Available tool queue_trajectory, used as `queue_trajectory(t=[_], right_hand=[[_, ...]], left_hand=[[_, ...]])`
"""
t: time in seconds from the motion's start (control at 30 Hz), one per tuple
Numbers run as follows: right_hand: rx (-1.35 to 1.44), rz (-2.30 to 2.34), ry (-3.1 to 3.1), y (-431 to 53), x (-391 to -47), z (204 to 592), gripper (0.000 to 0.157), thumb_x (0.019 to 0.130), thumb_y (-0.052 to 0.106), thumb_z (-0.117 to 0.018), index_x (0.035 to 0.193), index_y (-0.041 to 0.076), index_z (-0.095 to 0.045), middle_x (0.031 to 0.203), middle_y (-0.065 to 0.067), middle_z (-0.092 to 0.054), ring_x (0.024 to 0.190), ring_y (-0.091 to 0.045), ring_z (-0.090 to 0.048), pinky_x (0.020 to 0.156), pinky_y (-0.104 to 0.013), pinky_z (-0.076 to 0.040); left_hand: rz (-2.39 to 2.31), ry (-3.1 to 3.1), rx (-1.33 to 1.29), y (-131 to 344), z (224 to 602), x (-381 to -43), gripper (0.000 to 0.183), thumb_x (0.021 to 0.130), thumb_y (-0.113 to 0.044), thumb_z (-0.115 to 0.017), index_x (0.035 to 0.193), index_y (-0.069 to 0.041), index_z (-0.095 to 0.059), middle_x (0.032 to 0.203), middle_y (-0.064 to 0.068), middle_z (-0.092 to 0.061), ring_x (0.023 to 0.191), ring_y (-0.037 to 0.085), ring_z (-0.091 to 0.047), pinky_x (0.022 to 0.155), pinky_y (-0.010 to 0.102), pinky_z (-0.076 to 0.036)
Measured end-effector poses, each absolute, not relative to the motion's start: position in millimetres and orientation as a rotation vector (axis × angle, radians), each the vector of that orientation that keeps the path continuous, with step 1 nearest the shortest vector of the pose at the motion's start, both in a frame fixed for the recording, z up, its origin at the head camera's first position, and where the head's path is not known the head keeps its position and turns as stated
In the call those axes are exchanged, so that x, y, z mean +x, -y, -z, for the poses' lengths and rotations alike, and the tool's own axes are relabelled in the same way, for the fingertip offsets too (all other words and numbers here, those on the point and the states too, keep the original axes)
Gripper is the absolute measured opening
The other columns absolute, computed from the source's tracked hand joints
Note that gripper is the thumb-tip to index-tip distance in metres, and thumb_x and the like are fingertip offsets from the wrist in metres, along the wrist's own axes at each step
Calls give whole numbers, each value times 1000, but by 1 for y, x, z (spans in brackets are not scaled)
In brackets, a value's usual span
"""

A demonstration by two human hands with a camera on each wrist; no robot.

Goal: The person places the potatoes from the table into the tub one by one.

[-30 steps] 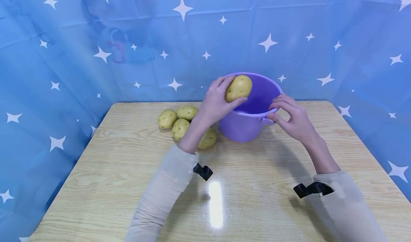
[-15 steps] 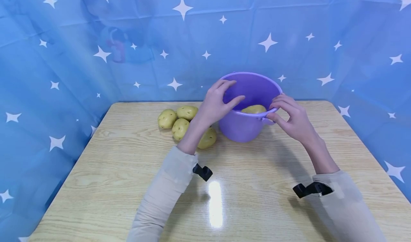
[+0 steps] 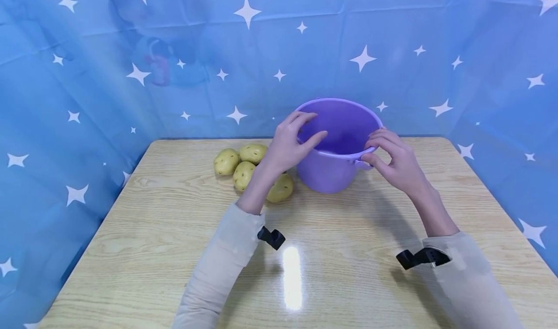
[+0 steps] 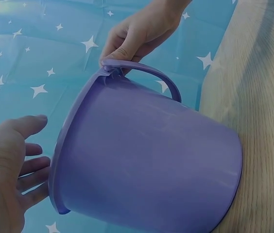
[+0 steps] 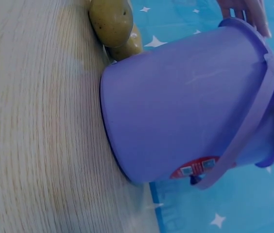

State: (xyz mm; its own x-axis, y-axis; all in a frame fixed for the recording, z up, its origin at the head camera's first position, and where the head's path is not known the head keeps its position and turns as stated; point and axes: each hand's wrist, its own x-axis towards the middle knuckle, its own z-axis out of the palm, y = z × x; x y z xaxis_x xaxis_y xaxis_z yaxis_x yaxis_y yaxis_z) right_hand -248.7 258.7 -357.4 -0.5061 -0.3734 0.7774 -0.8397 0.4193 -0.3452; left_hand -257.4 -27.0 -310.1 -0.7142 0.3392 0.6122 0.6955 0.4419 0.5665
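A purple bucket stands upright on the table, its mouth facing up. My left hand hovers at the bucket's left rim with thumb and fingers spread apart, holding nothing. In the left wrist view the fingers of that hand reach past the rim. On the opposite side, my right hand pinches the rim between thumb and fingers, near where the handle joins. Several potatoes lie in a cluster left of the bucket, partly hidden behind my left forearm. The bottom of the bucket is out of sight.
The wooden table extends in front of the bucket and to both sides. Behind it hangs a blue star-patterned cloth. A red label is on the bucket's side, and two potatoes show near its base.
My left hand has let go of a potato, which dropped into the bucket and out of view. That hand then drew back slightly left. The right hand has stayed at the rim.
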Motion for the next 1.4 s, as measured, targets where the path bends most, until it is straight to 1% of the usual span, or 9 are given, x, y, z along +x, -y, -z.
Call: queue_trajectory(t=[0.17,0.3,0.37,0.43,0.63,0.8,0.93,1.23,1.4], right_hand=[[1014,-997,2033,-254,-246,355,58,94,50,-63,93,-7,-69,100,-24,-63,106,-32,-56,116,-56,-30],[1013,-1001,2030,-255,-247,356,58,93,51,-63,92,-7,-69,100,-23,-63,106,-30,-56,116,-56,-30],[1022,-995,2036,-259,-251,360,57,93,51,-63,94,-5,-70,102,-22,-64,107,-28,-56,117,-55,-30],[1030,-986,2037,-259,-252,360,56,94,51,-63,94,-5,-70,102,-23,-64,107,-29,-56,117,-55,-30],[1005,-1005,2018,-255,-249,358,57,93,50,-64,92,-7,-69,100,-25,-63,104,-34,-55,116,-56,-30],[1008,-1005,2009,-247,-238,349,60,94,47,-62,91,-12,-66,98,-29,-61,102,-41,-54,115,-59,-30],[1008,-1023,2003,-242,-232,342,58,95,45,-63,90,-12,-65,98,-28,-61,102,-40,-54,115,-59,-30],[999,-1036,1997,-240,-231,342,59,95,46,-63,90,-12,-65,98,-28,-61,104,-37,-54,116,-58,-30],[1007,-1041,1990,-238,-229,340,59,95,46,-62,89,-12,-65,97,-28,-61,103,-38,-54,115,-59,-30]], left_hand=[[1211,2235,-876,30,311,-256,47,94,-24,-74,131,4,-62,125,17,-62,107,24,-61,87,25,-51],[1273,2225,-863,34,312,-256,47,94,-23,-73,131,3,-62,125,18,-61,95,22,-62,80,31,-56],[1307,2220,-845,36,312,-255,46,94,-22,-73,131,3,-62,125,18,-61,93,22,-62,78,35,-58],[1327,2206,-835,38,313,-255,45,94,-21,-73,130,3,-62,125,17,-62,96,22,-63,80,36,-58],[1359,2195,-814,45,313,-253,44,95,-21,-72,130,3,-63,126,15,-62,105,21,-62,87,27,-55],[1388,2191,-800,52,317,-252,42,96,-21,-71,129,2,-63,126,14,-61,113,20,-60,90,28,-54],[1397,2188,-798,56,319,-252,41,96,-21,-71,129,2,-63,126,16,-61,114,24,-59,91,32,-55],[1361,2201,-772,68,325,-253,40,95,-20,-72,127,3,-64,124,15,-63,115,26,-60,90,37,-56],[1351,2202,-756,75,329,-253,39,95,-20,-72,126,4,-65,122,15,-63,112,24,-60,88,31,-55]])
